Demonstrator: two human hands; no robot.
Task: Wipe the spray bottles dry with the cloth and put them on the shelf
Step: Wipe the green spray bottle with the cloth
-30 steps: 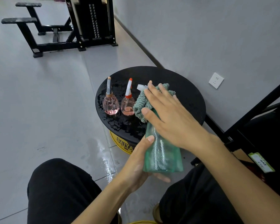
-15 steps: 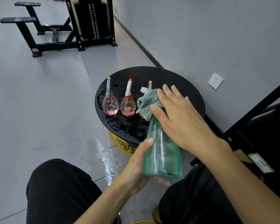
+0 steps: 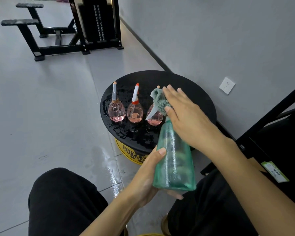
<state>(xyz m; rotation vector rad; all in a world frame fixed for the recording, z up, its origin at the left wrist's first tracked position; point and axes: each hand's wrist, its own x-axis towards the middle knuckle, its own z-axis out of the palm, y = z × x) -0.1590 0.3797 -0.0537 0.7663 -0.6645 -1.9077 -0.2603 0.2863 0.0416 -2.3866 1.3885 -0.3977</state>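
My left hand (image 3: pixel 146 178) grips the base of a green translucent spray bottle (image 3: pixel 174 160), tilted away from me over my lap. My right hand (image 3: pixel 186 118) wraps a grey-green cloth (image 3: pixel 159 101) around the bottle's spray head, whose pale trigger sticks out below the cloth. Three pink round spray bottles stand in a row on the wet black round table (image 3: pixel 197 99): the left one (image 3: pixel 116 109), the middle one with an orange-tipped nozzle (image 3: pixel 135 111), and the right one (image 3: pixel 155 117), partly hidden behind the cloth.
Water lies on the grey floor (image 3: pixel 107 160) in front of the table. The table rests on a yellow drum (image 3: pixel 131 152). A black shelf frame (image 3: pixel 269 120) stands at the right against the wall with a white socket (image 3: pixel 227 85). A black gym machine (image 3: pixel 85 29) stands at the far back.
My right hand and the cloth slid up from the bottle's shoulder to its spray head. The third pink bottle, hidden before, now shows. My left hand kept its hold on the base.
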